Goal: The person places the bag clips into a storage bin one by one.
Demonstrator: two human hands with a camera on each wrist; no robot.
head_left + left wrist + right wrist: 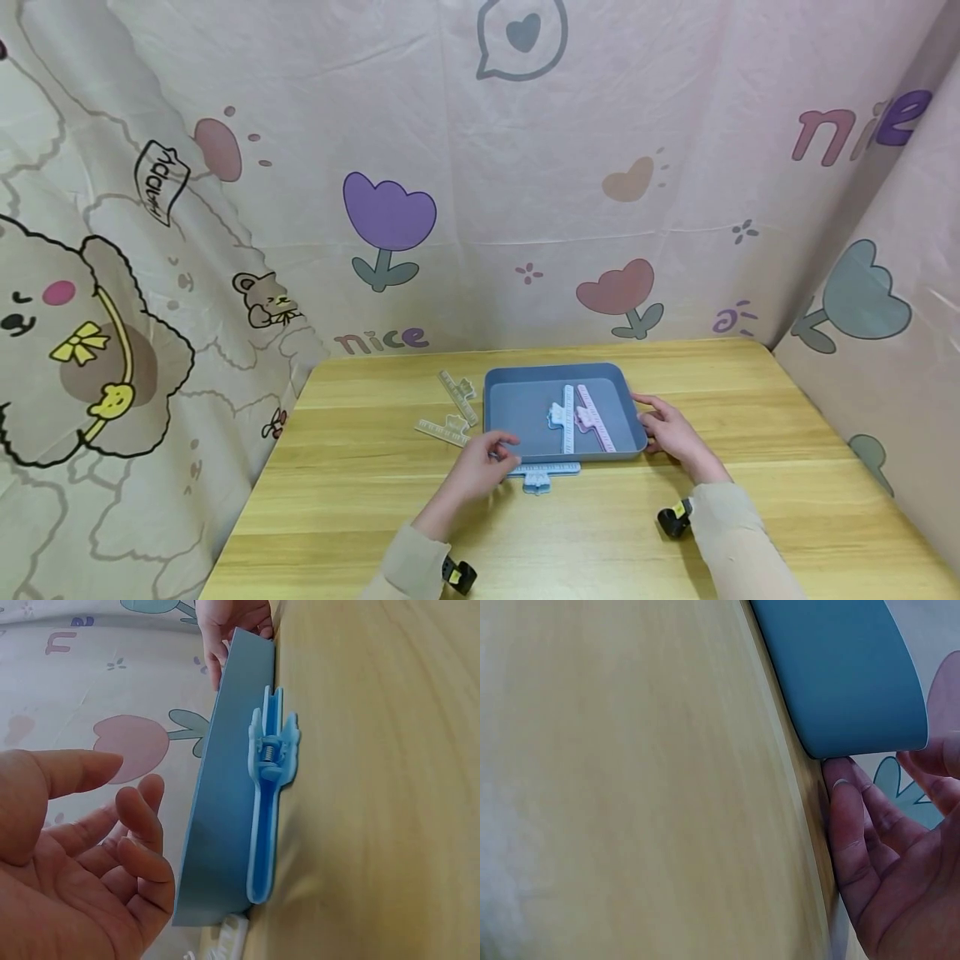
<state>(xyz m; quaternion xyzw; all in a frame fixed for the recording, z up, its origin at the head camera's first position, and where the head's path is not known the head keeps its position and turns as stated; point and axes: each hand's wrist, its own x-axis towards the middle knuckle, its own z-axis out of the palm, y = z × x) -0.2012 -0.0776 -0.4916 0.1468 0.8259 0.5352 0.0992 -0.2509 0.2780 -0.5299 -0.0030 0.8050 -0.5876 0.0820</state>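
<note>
A blue-grey rectangular tray (521, 417) stands on the table. A light blue ruler-shaped clip (567, 421) and a pink one (596, 419) lie inside it. Another blue clip (264, 802) is at the tray's front wall, its spring visible in the left wrist view. My left hand (480, 467) hovers by the front left corner, fingers loosely bent, with nothing between thumb and fingers. On the opposite side my right hand (672, 433) touches the tray's right wall with its fingertips. Two pale clips (459, 397) lie left of the tray, one partly behind my left hand.
The wooden table (352, 500) runs back to a printed curtain (480, 208), which also hangs along both sides. Black wrist cameras (675, 521) are strapped over my sleeves.
</note>
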